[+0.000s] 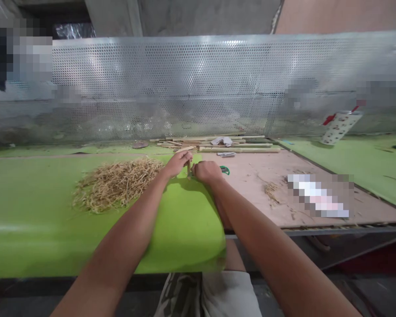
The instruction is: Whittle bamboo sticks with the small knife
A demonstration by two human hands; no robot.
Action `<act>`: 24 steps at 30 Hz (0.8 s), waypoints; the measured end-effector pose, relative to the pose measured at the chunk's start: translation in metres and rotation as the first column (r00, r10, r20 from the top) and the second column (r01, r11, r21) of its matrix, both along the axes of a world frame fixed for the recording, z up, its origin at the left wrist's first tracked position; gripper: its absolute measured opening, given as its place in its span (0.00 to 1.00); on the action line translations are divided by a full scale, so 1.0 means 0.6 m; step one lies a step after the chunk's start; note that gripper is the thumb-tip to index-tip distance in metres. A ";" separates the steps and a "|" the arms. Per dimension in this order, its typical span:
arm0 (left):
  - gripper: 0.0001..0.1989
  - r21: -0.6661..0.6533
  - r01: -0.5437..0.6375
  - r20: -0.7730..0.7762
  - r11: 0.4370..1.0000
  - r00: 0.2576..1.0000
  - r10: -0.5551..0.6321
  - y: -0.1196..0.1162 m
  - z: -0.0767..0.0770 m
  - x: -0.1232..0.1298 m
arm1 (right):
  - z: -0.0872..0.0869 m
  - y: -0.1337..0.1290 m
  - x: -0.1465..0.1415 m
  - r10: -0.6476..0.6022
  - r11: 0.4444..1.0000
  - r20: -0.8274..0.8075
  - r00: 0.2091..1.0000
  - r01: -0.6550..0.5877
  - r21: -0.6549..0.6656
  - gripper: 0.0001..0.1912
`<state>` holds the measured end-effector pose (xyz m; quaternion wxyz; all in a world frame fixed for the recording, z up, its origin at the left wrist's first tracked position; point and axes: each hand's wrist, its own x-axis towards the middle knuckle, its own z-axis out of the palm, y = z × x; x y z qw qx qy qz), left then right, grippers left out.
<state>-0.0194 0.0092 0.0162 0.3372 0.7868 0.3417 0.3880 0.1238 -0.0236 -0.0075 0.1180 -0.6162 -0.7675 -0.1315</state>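
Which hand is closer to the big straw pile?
The left hand: it's just beside the straw pile, while the right hand is farther over, next to the green loop.

The left hand [178, 164] holds a short stick [189, 168] roughly upright between its fingers. Just beside it, the right hand [206, 171] is curled around a green-edged tool [225, 170], mostly hidden by the fist. Under the hands, a bright green sheet [188, 224] drapes over the front edge of the tabletop [244, 189]. A heap of straw-coloured strips [119, 185] lies left of the hands. Beyond them, longer sticks [240, 150] lie before a perforated metal screen [191, 79]; a patterned tumbler [340, 128] appears tilted at right.
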 end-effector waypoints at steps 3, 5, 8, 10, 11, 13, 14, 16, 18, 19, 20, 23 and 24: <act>0.18 0.007 -0.009 0.000 1.000 1.000 0.009 0.004 -0.002 -0.002 | 0.002 0.000 0.002 -0.001 0.998 -0.025 1.000 0.002 0.065 0.27; 0.18 0.009 -0.028 -0.007 1.000 1.000 0.028 0.004 -0.002 -0.002 | 0.004 -0.001 0.005 -0.035 0.996 -0.068 0.997 0.040 0.077 0.28; 0.17 0.012 -0.055 -0.017 0.998 0.998 0.056 0.000 0.002 -0.001 | 0.007 -0.003 0.007 -0.069 0.996 -0.099 0.993 0.074 0.050 0.29; 0.17 0.004 -0.060 -0.022 0.998 0.998 0.060 -0.004 0.004 0.001 | 0.009 -0.005 0.005 -0.074 0.995 -0.111 0.991 0.080 0.051 0.28; 0.17 -0.003 -0.060 -0.026 0.998 0.998 0.060 -0.006 0.005 0.001 | 0.009 -0.007 0.003 -0.078 0.994 -0.124 0.989 0.086 0.061 0.28; 0.16 -0.020 -0.055 -0.028 0.998 0.998 0.055 -0.010 0.006 0.002 | 0.011 -0.009 -0.003 -0.085 0.991 -0.156 0.984 0.099 0.085 0.27; 0.16 -0.024 -0.054 -0.028 0.998 0.998 0.053 -0.011 0.005 0.002 | 0.012 -0.010 -0.005 -0.084 0.991 -0.169 0.982 0.100 0.091 0.27; 0.16 -0.026 -0.058 -0.029 0.998 0.998 0.057 -0.011 0.003 0.002 | 0.014 -0.010 -0.009 -0.077 0.992 -0.182 0.980 0.093 0.082 0.27; 0.16 -0.020 -0.059 -0.024 0.998 0.998 0.059 -0.009 -0.001 0.002 | 0.015 -0.009 -0.011 -0.081 0.994 -0.181 0.980 0.093 0.058 0.26; 0.17 -0.018 -0.056 -0.019 0.998 0.998 0.056 -0.007 -0.002 0.002 | 0.016 -0.009 -0.011 -0.093 0.993 -0.181 0.979 0.103 0.049 0.26; 0.17 -0.017 -0.051 -0.015 0.999 0.999 0.050 -0.005 -0.004 0.002 | 0.015 -0.008 -0.010 -0.106 0.992 -0.181 0.978 0.115 0.043 0.25; 0.17 -0.015 -0.031 -0.020 0.999 0.999 0.031 0.001 -0.007 0.002 | 0.012 -0.006 -0.010 -0.135 0.989 -0.179 0.974 0.145 0.039 0.25; 0.17 -0.012 -0.030 -0.026 0.999 0.999 0.030 0.001 -0.007 0.002 | 0.010 -0.005 -0.010 -0.138 0.988 -0.178 0.974 0.148 0.042 0.26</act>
